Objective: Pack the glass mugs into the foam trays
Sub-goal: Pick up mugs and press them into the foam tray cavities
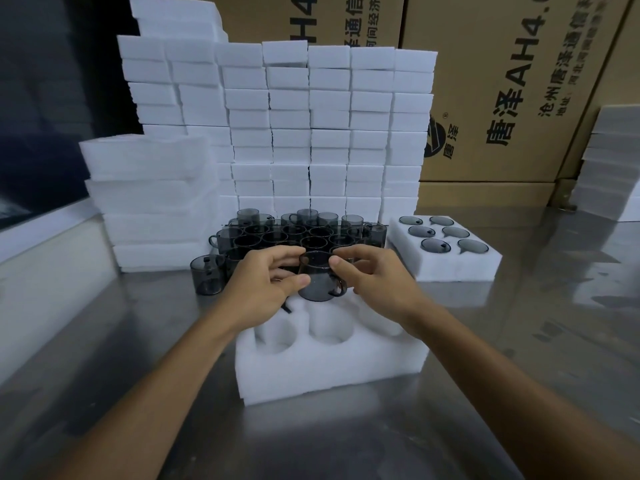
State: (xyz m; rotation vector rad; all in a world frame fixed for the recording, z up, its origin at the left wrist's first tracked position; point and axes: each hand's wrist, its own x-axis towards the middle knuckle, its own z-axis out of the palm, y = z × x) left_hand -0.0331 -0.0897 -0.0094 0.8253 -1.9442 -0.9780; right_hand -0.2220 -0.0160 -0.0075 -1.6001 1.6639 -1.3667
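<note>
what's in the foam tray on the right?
The foam tray on the right holds six smoky glass mugs, one per pocket, only the rims showing. Their bodies are sunk into the foam, unseen.

Printed cardboard boxes (519, 98) stand behind a steel table (519, 341).

The near tray (322, 368) sits mid-table, its front pockets open from above. Both hands, left (266, 289) and right (374, 282), with a mug (317, 280) between them, cover its back row. Just behind crowd loose mugs (294, 233), then a foam wall (311, 133). A filled tray (446, 265) blocks the right; bare table (138, 341) lies open on both sides.
</note>
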